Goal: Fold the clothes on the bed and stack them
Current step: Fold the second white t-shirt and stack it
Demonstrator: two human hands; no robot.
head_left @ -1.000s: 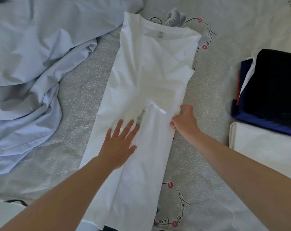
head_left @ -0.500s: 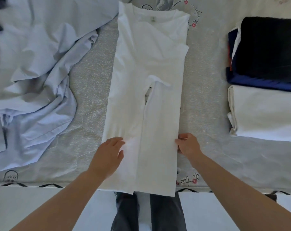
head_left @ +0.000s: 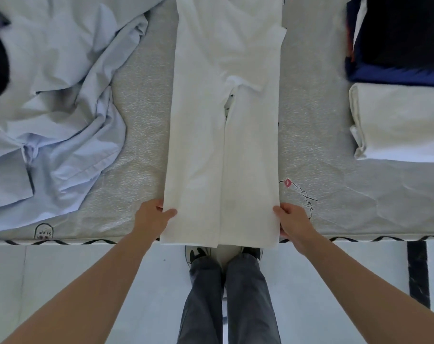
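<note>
I pinched the shirt (head_left: 223,135) hem — left hand (head_left: 153,217) at 9 o'clock, right hand (head_left: 291,220) at 3 o'clock.

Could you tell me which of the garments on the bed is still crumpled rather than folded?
The pale blue shirt at the left: it lies rumpled, while the white T-shirt is folded narrow and the right-hand stack is folded.

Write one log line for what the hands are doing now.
left hand: grips white shirt hem | right hand: grips hem | shirt: narrow strip on bed
</note>
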